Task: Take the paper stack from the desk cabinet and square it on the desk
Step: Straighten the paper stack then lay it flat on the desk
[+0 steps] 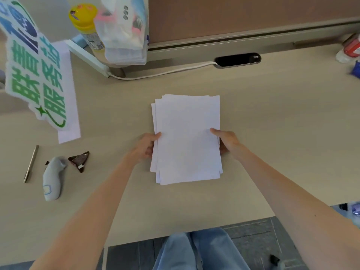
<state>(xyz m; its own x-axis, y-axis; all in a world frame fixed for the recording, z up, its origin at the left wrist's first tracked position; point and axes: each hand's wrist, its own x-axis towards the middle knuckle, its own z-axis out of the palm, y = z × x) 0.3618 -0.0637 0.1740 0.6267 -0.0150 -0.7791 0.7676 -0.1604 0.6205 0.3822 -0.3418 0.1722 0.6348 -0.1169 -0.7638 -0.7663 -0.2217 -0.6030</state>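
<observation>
At far left a pen [31, 163] lies on the desk [272, 123]. At frame centre the left hand [147, 146] grips the left edge of the paper stack [187, 139], thumb on top. The sheets lie fanned and uneven. The right hand [227, 142] clamps the stack's right edge.

Bare forearms, no sleeves in view; light blue trousers [198, 250], probably denim; no rings or watch visible
</observation>
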